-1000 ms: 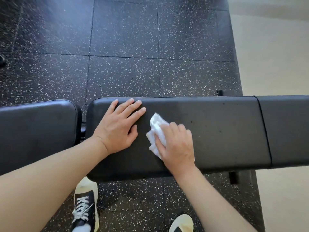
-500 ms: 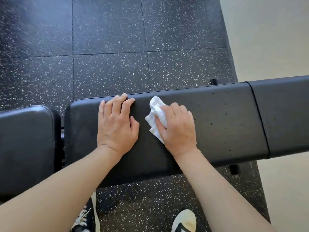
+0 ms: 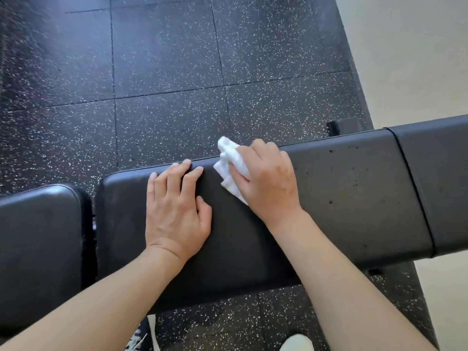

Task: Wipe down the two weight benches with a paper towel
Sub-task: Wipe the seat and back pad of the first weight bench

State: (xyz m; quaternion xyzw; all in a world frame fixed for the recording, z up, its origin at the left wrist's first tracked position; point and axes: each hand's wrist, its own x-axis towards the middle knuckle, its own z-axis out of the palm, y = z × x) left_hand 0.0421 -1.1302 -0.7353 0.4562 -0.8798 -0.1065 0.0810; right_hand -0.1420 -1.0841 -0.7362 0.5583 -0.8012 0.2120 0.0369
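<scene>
Your right hand, fingers curled around the crumpled white paper towel, has swept it from mid-pad to the far edge of the long black padded weight bench. Your left hand stays flat, fingers straight. The speckled right stretch looks unwiped.

No text, label or number — nothing legible.

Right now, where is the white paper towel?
In the head view, the paper towel sits under the right hand at the far edge of the bench pad, just right of the left hand.
</scene>
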